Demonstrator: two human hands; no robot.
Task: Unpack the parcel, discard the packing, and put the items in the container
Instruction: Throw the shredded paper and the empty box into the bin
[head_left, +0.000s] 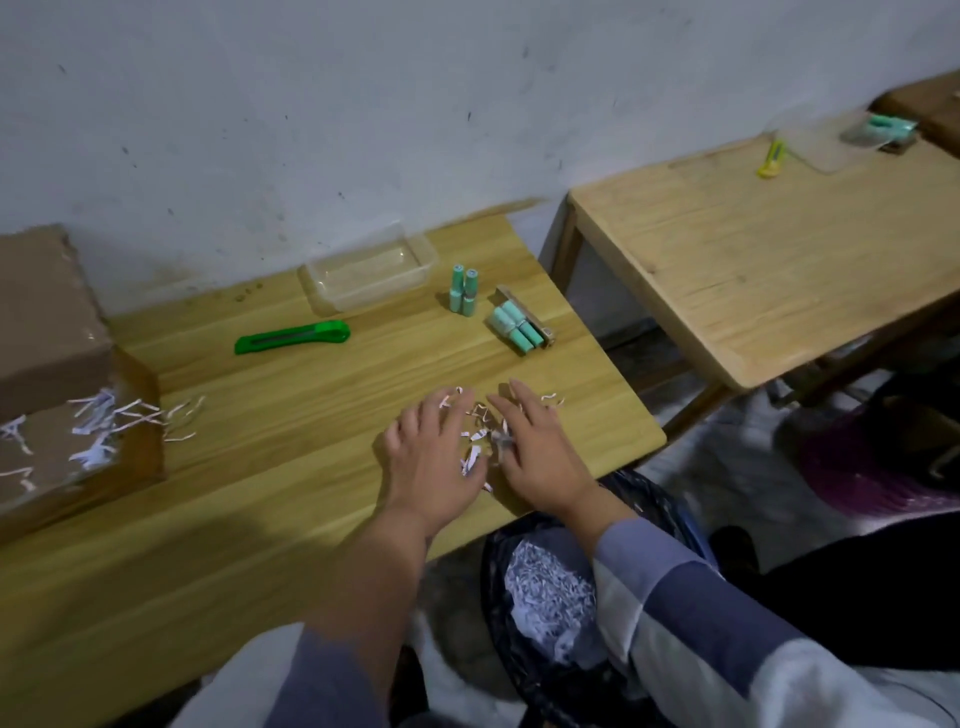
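Both hands flat, fingers released: left hand (431, 457) and right hand (535, 447) press shredded paper (478, 441) together at 6 o'clock; teal tubes (514, 322) and container (371, 273) at 12.

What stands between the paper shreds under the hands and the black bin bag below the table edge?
Nothing visible does. The paper shreds lie between the left hand and right hand, and bare table runs to the edge above the black bin bag.

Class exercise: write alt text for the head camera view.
Left hand and right hand lie flat on a wooden table, gathering shredded paper above a black bin bag; an empty clear container sits behind.
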